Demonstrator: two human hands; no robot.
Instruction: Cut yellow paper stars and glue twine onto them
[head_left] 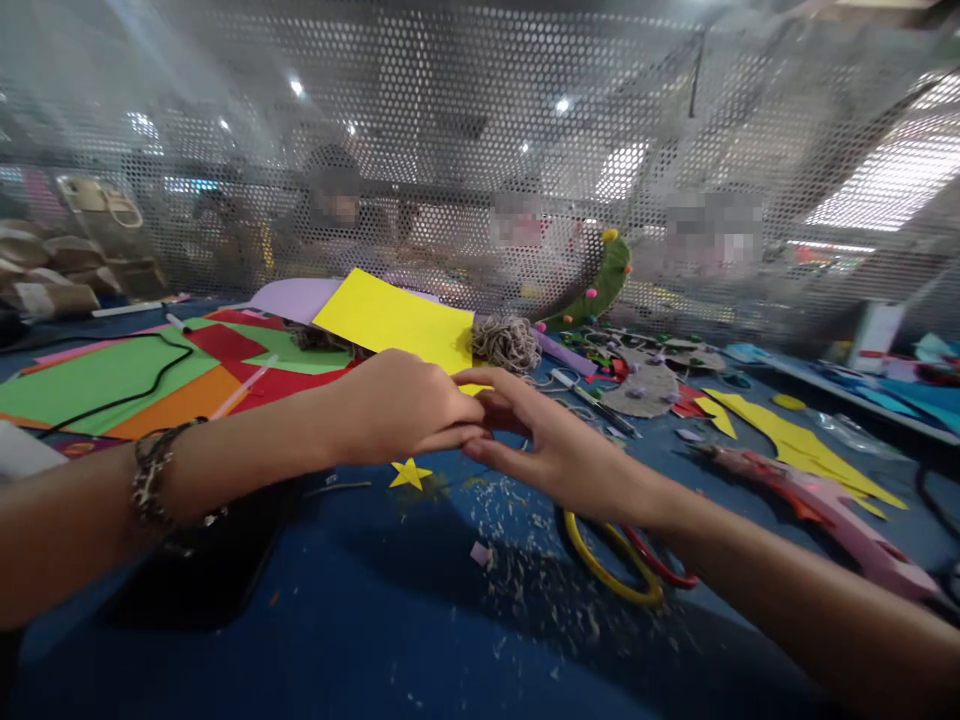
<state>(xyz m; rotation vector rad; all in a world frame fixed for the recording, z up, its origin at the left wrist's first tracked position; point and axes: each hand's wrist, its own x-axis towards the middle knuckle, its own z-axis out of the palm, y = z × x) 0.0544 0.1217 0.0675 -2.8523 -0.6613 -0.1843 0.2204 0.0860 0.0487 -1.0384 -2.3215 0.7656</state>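
While left hand (397,405) and right hand (555,450) meet mid-frame, fingertips together, any grip unclear, a yellow star (410,474) lies below.

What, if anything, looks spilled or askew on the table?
White flecks litter the blue tabletop near the right hand, scattered like spilled debris; their material is unclear. A faint yellow smear also marks the surface just right of the yellow star.

On the table (337,620) lies a star (410,474), near the left hand (394,405). To the left, sheets of paper (112,385) overlap one another. Farther back is a ball of yarn (506,343), and behind it stands a screen (450,100). Scissors (649,597) lie right of the star, a glue gun (836,508) farther right.
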